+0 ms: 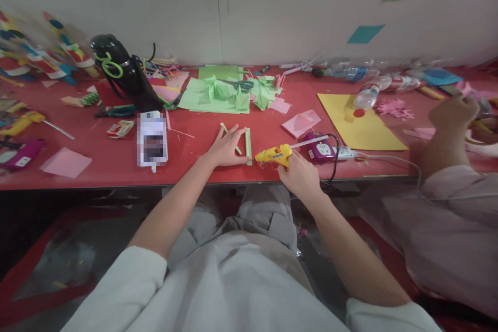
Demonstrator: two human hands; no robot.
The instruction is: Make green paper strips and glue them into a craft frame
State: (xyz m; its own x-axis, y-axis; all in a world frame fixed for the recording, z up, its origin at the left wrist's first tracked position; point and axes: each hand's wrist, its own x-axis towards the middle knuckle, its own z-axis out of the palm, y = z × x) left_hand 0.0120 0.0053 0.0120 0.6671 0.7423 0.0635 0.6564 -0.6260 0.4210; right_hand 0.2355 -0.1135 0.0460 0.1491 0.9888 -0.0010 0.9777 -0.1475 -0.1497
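My left hand (226, 147) lies on the red table with its thumb and fingers spread around a rolled pale-green paper strip (248, 145), steadying it at both ends. A second thin green strip (223, 128) slants under the same hand, partly hidden by the fingers. My right hand (301, 172) is wrapped around a yellow hot glue gun (274, 155). Its nozzle points left, close to the lower end of the upright strip. A long clear glue stick (310, 141) sticks out of the gun's back.
Behind my hands are folded green papers (215, 90) and scissors (246, 84). To the left are a phone (152, 137) and a black bottle (122, 70). A purple power socket (321, 149), yellow sheet (360, 124) and plastic bottle (368, 97) lie right, near another person's arm (447, 137).
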